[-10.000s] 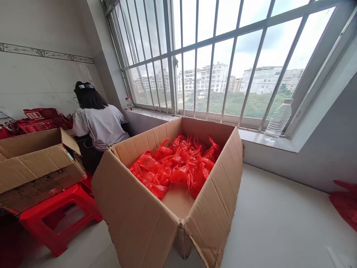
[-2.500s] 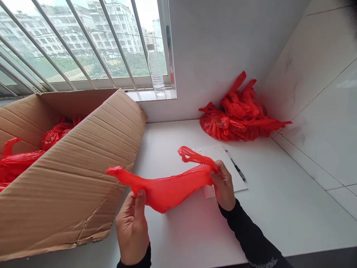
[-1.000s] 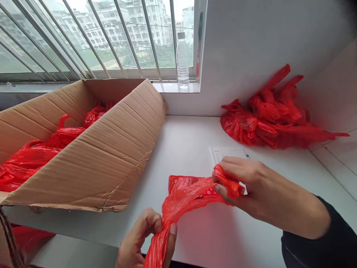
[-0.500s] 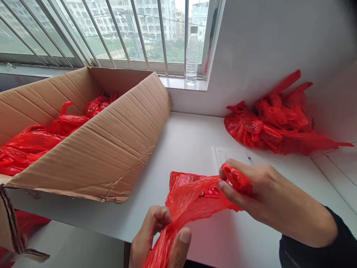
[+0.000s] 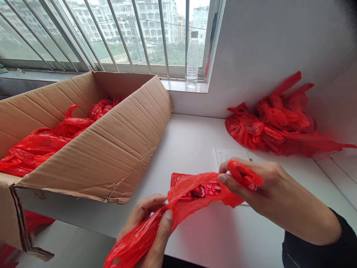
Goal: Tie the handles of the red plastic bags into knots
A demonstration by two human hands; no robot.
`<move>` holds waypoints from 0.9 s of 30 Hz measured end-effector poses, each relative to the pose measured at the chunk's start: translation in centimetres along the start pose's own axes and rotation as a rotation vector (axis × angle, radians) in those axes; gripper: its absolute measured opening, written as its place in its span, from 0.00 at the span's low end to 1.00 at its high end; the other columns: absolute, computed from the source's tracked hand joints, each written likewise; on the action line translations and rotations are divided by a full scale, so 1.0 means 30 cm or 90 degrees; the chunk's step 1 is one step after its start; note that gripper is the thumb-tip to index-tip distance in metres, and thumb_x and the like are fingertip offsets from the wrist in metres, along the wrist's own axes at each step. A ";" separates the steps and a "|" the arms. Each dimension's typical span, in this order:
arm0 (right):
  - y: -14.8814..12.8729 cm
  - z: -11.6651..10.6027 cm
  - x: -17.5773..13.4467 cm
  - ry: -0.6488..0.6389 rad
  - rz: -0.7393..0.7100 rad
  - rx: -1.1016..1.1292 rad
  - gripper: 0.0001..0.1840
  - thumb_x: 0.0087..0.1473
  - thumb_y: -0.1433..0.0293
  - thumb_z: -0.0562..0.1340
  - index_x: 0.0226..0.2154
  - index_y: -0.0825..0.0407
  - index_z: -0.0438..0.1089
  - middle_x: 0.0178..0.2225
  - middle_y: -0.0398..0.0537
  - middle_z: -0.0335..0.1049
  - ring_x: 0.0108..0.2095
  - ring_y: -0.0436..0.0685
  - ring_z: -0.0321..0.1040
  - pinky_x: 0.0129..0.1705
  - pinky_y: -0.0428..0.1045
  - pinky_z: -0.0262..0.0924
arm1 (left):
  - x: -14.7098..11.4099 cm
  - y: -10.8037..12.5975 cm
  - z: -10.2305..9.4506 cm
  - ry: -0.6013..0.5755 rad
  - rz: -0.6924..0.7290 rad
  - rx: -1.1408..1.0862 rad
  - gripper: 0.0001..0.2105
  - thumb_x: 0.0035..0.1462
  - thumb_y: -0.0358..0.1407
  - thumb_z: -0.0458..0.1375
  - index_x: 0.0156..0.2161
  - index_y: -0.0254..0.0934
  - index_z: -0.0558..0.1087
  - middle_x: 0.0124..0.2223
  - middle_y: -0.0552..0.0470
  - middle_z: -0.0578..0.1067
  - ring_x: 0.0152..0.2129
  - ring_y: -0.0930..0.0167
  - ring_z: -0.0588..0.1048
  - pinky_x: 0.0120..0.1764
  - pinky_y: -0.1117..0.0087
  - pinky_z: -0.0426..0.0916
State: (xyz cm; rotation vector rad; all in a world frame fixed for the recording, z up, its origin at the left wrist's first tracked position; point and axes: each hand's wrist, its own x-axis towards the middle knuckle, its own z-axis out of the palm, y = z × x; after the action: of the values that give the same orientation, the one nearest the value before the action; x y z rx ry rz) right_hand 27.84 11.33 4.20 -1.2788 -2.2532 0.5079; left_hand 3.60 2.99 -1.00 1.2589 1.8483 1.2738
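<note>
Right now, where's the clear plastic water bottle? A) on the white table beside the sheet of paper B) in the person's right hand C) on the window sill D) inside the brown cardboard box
C: the clear plastic water bottle stands upright on the window sill by the bars, apart from the brown cardboard box; the right hand grips a thin red plastic bag.

We have one view only, worn on the head, looking forward and down across the white bench from close above, toward the barred window at the far left.
</note>
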 end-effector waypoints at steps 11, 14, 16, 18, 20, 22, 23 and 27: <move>-0.003 -0.028 0.026 0.180 0.074 0.164 0.14 0.61 0.59 0.61 0.27 0.47 0.68 0.24 0.40 0.69 0.22 0.50 0.62 0.24 0.47 0.60 | 0.062 0.042 -0.027 -0.001 0.140 -0.213 0.12 0.50 0.50 0.67 0.30 0.44 0.80 0.37 0.49 0.73 0.36 0.66 0.74 0.35 0.71 0.76; -0.002 -0.044 0.034 0.259 0.104 0.267 0.12 0.60 0.59 0.63 0.30 0.49 0.73 0.24 0.42 0.69 0.23 0.52 0.66 0.25 0.49 0.65 | 0.106 0.053 -0.046 -0.016 0.226 -0.248 0.16 0.56 0.51 0.61 0.25 0.44 0.79 0.30 0.48 0.74 0.34 0.63 0.73 0.37 0.61 0.78; 0.003 -0.049 0.036 0.285 0.121 0.344 0.12 0.60 0.59 0.64 0.33 0.50 0.74 0.28 0.45 0.72 0.26 0.54 0.70 0.27 0.50 0.70 | 0.136 0.071 -0.054 -0.016 0.267 -0.286 0.17 0.57 0.52 0.60 0.24 0.44 0.78 0.27 0.49 0.75 0.36 0.61 0.76 0.43 0.56 0.77; 0.010 -0.047 0.037 0.286 0.128 0.404 0.13 0.60 0.58 0.63 0.36 0.51 0.75 0.33 0.48 0.74 0.30 0.57 0.74 0.29 0.52 0.73 | 0.160 0.100 -0.051 -0.070 0.256 -0.341 0.17 0.60 0.52 0.58 0.26 0.44 0.75 0.22 0.53 0.75 0.34 0.61 0.79 0.46 0.54 0.76; 0.015 -0.042 0.037 0.255 0.114 0.411 0.14 0.61 0.57 0.62 0.38 0.50 0.76 0.34 0.49 0.75 0.33 0.57 0.75 0.29 0.50 0.74 | 0.179 0.133 -0.036 -0.171 0.166 -0.405 0.17 0.63 0.51 0.53 0.29 0.43 0.71 0.16 0.57 0.70 0.22 0.66 0.78 0.40 0.56 0.77; 0.015 -0.037 0.036 0.217 0.093 0.376 0.15 0.62 0.57 0.60 0.39 0.49 0.77 0.33 0.47 0.74 0.30 0.54 0.73 0.28 0.49 0.72 | 0.195 0.162 -0.013 -0.261 0.040 -0.450 0.17 0.65 0.50 0.51 0.31 0.41 0.69 0.12 0.63 0.59 0.10 0.75 0.65 0.28 0.64 0.74; 0.012 -0.034 0.035 0.209 0.086 0.348 0.15 0.62 0.57 0.60 0.38 0.48 0.77 0.32 0.46 0.74 0.28 0.53 0.71 0.28 0.48 0.70 | 0.201 0.172 -0.001 -0.291 -0.020 -0.457 0.17 0.66 0.50 0.50 0.31 0.41 0.68 0.13 0.64 0.54 0.08 0.77 0.59 0.24 0.68 0.71; -0.017 -0.031 0.026 0.226 0.086 0.304 0.14 0.62 0.58 0.62 0.31 0.47 0.77 0.32 0.44 0.75 0.30 0.52 0.70 0.32 0.48 0.66 | 0.212 0.191 0.031 -0.342 -0.111 -0.399 0.11 0.65 0.48 0.52 0.39 0.42 0.66 0.20 0.63 0.53 0.15 0.78 0.54 0.23 0.75 0.63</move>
State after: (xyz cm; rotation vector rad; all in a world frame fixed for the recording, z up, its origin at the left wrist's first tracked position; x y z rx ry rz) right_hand 27.71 11.82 5.42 -1.1637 -1.6361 0.7474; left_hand 4.01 9.78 4.27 0.9402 1.0380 1.1435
